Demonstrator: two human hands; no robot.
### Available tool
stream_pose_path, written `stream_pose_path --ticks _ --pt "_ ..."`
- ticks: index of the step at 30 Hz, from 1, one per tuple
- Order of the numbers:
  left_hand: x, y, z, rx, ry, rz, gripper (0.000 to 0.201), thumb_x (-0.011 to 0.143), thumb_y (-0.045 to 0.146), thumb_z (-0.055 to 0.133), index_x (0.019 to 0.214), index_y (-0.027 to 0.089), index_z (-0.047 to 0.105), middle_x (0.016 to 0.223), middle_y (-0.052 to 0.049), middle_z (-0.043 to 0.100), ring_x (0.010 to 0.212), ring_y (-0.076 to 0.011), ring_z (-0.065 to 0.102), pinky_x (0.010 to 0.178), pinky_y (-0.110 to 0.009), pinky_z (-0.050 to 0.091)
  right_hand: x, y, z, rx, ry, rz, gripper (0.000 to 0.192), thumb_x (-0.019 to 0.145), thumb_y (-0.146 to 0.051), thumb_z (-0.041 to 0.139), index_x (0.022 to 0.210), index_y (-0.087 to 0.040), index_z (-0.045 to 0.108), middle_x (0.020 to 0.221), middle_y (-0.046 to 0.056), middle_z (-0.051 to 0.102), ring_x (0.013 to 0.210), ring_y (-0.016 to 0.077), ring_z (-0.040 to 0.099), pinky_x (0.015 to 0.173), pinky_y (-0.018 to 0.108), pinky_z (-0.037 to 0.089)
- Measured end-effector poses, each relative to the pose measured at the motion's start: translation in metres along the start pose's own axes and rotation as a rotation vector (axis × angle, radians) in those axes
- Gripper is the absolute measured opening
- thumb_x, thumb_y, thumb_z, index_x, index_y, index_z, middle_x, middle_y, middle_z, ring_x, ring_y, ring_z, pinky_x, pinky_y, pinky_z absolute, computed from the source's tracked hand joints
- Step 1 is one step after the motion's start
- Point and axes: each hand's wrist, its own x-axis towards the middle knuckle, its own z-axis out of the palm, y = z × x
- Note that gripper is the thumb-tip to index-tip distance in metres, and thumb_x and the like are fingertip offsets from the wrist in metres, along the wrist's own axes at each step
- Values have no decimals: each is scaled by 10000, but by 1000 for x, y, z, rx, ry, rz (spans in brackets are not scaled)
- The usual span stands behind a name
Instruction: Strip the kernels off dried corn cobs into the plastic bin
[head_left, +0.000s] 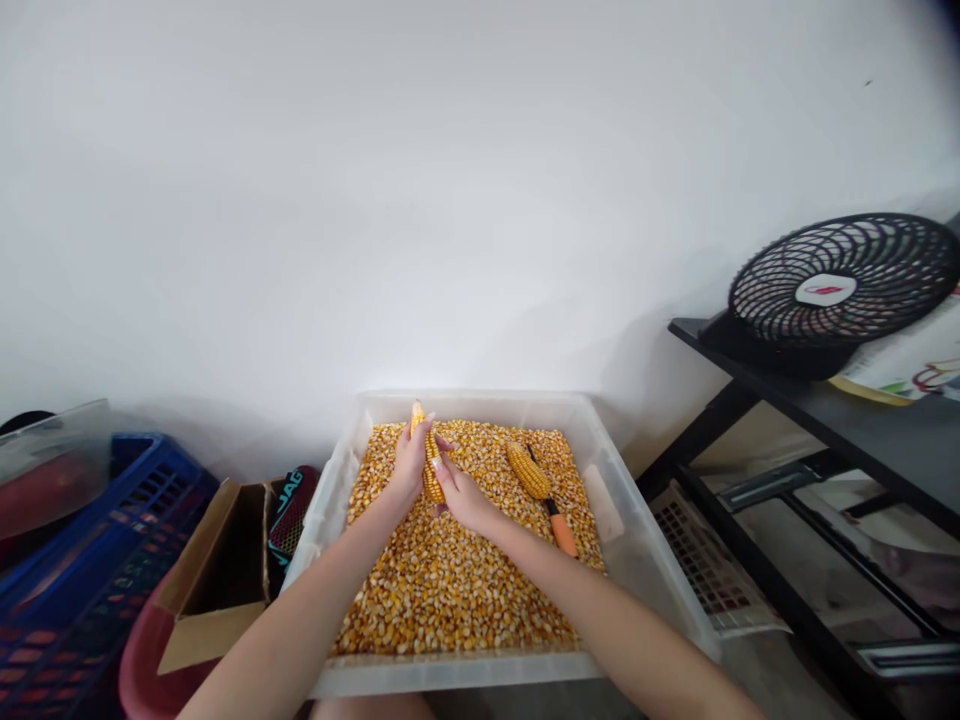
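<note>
Both my hands are closed around one ear of corn (432,470), held tilted above a translucent plastic bin (337,500). My left hand (409,462) grips its upper left side, and the pale tip sticks up past the fingers. Lower on the right, my right hand (459,494) has its thumb against the rows of kernels. Loose corn kernels (450,590) cover the bin's floor. To the right of my hands, a second ear of corn (529,470) lies on the kernels, beside a tool with an orange handle (562,535) and a dark shaft, partly covered by that ear.
A black fan (832,285) stands on a dark table (900,440) at right. At left are a blue plastic crate (67,600), an open cardboard box (217,560) and a reddish tub (146,650). Behind the bin rises a white wall (450,200).
</note>
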Motion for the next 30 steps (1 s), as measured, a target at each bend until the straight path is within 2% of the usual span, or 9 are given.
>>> stream_pose_path --ticks 2,5,8,11,18,26,30 --pt "1 2 -1 -12 3 -24 304 639 420 620 727 144 528 512 -9 578 504 -167 597 503 -250 453 3 -2 1 40 -85 103 512 809 -551 390 1253 -297 424 979 36 598 662 140 585 454 247 486" --pt "1 7 1 -31 -72 -90 327 643 440 598 756 137 547 538 -16 596 537 -176 606 533 -270 463 10 -5 0 86 -110 192 528 769 -550 468 1211 -262 444 989 50 594 764 178 595 546 291 513" --pt "-3 12 4 -5 -199 -128 334 648 446 594 776 140 563 563 -21 615 579 -185 616 564 -277 465 16 -8 -5 43 -117 79 481 750 -500 533 1139 -218 506 950 47 618 854 196 591 729 326 493" --pt "-7 14 5 58 -243 -161 347 664 474 574 745 136 581 572 -43 631 591 -194 619 575 -282 463 14 -10 -8 -14 -143 -27 431 797 -483 474 1107 -191 541 993 55 621 934 207 571 830 342 446" --pt "-7 13 3 112 -273 -98 379 709 485 515 707 122 622 610 -70 657 609 -197 620 586 -281 462 4 -14 -4 -126 -42 -191 461 875 -458 325 1228 -197 464 1151 68 559 1064 209 510 904 330 389" --pt "-11 14 6 139 -245 -46 365 699 468 530 637 118 613 598 -92 656 629 -216 627 594 -286 456 2 -12 -4 -253 -18 -183 490 892 -477 232 1146 -183 530 1053 79 602 976 198 550 842 309 402" --pt "-10 6 4 99 -206 -76 318 689 441 543 663 127 586 561 -74 641 612 -221 627 595 -300 457 2 -8 -6 -347 -24 -156 530 891 -500 191 1136 -180 535 1019 81 617 966 194 556 835 301 394"
